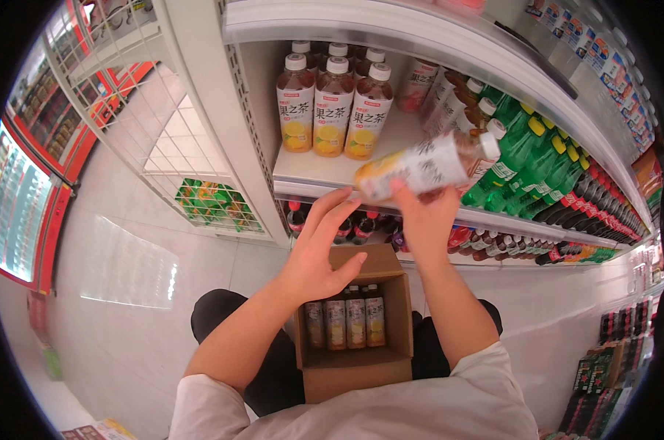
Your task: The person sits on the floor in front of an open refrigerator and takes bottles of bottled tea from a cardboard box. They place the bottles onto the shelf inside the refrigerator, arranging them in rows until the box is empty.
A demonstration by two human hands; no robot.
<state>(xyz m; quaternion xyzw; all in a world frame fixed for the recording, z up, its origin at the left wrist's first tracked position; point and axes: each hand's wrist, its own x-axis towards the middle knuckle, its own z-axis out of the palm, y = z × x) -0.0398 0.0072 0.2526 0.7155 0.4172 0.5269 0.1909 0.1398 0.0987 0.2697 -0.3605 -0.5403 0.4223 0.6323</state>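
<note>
My right hand (428,220) grips a plastic fruit-tea bottle (420,165), tilted nearly on its side, its white cap to the right. It is slightly blurred, in front of the shelf edge. My left hand (321,256) holds nothing, its fingers spread near the bottle's base. Behind, bottles of lemon tea (331,113) stand upright in rows at the left of the shelf (315,166). Between my knees sits an open cardboard box (357,377) with several more upright tea bottles (355,319) in it.
Right of the bare shelf patch stand other tea bottles (447,99), green soda bottles (511,148) and cola bottles (596,203). A lower shelf holds more drinks (491,242). A white wire rack (145,110) borders the shelf on the left. Overhead juts an upper shelf edge (398,38).
</note>
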